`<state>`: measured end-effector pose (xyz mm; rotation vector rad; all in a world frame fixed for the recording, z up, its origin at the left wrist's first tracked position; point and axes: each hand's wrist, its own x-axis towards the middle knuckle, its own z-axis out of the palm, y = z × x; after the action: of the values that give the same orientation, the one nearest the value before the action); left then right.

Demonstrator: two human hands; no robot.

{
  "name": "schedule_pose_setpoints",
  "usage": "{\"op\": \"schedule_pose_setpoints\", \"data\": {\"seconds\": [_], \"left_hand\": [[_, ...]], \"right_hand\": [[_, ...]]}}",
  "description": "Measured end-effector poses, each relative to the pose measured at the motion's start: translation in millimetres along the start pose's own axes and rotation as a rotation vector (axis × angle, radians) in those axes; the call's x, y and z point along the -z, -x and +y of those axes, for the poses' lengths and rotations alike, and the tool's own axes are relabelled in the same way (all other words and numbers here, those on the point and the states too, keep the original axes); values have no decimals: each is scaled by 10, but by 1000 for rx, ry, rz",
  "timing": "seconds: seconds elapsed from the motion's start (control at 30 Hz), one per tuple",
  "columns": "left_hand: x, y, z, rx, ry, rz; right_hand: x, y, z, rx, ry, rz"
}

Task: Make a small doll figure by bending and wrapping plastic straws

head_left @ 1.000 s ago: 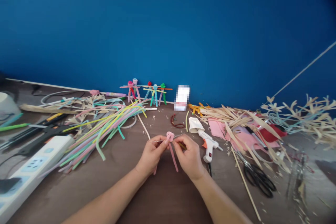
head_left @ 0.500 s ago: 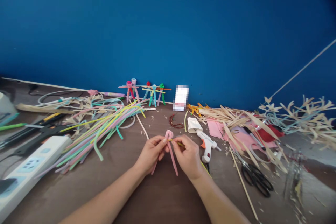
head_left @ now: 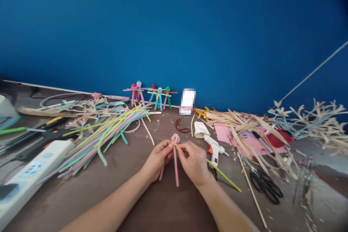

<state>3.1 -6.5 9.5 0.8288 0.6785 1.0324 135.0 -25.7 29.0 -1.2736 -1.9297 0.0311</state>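
Note:
Pinched in my left hand point(head_left: 160, 155) is a pink pipe cleaner point(head_left: 176, 170), curled into a small round loop at the top with two legs hanging down. My right hand point(head_left: 193, 161) grips a yellow pipe cleaner point(head_left: 227, 177), whose near end crosses the pink one just under the loop. Its long free end sticks out to the right past my wrist. Both hands are closed and close together above the table. Beyond them, several pipe cleaner figures point(head_left: 160, 98) stand along the wall.
A heap of coloured pipe cleaners point(head_left: 108, 130) lies left, beside a white power strip point(head_left: 35, 174). To the right are a glue gun point(head_left: 216, 150), black-handled scissors point(head_left: 266, 186), a thin wooden stick point(head_left: 252, 192) and pale strips point(head_left: 231, 119). A bead bracelet point(head_left: 179, 127) lies ahead.
The yellow pipe cleaner's free end has swung outward to the right, and yellow now crosses the pink below the loop. The pink legs have shifted slightly; both hands stay nearly in place.

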Motion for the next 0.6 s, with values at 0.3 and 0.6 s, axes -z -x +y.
{"op": "schedule_pose_setpoints", "data": {"seconds": [0.3,0.6], "left_hand": [[8,-1,7,5,47,18],[-2,5,40,50,92,25]], "right_hand": [[-15,12,9,44,48,4],[-2,21,-3,70,71,-32]]}}
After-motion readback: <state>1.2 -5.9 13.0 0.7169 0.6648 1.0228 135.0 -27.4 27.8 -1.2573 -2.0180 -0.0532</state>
